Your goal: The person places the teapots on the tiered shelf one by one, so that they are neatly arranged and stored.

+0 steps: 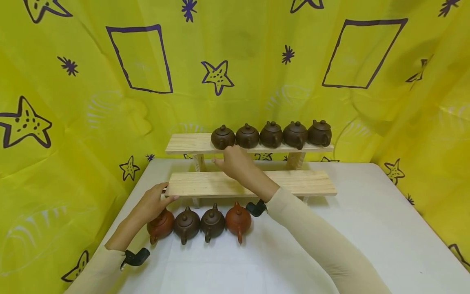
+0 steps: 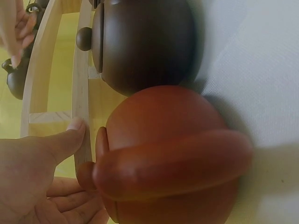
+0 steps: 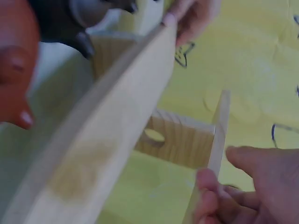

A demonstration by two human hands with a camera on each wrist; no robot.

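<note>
My left hand (image 1: 149, 203) grips the left end of the lower board of a two-tier wooden shelf (image 1: 205, 183), its thumb on the front edge. My right hand (image 1: 236, 161) is at the upper board's front edge, just below the leftmost dark brown teapot (image 1: 222, 137). In the right wrist view, the right hand's thumb and fingers (image 3: 208, 198) are apart, with no teapot visible between them. Several dark teapots stand in a row on the upper board. Below my left hand, a reddish-brown teapot (image 2: 163, 140) stands on the table, partly hidden by that hand in the head view.
Two dark teapots (image 1: 186, 223) and another reddish-brown teapot (image 1: 238, 220) continue the row on the white table (image 1: 293, 253), in front of the shelf. Yellow patterned curtains (image 1: 249, 98) hang behind and on both sides.
</note>
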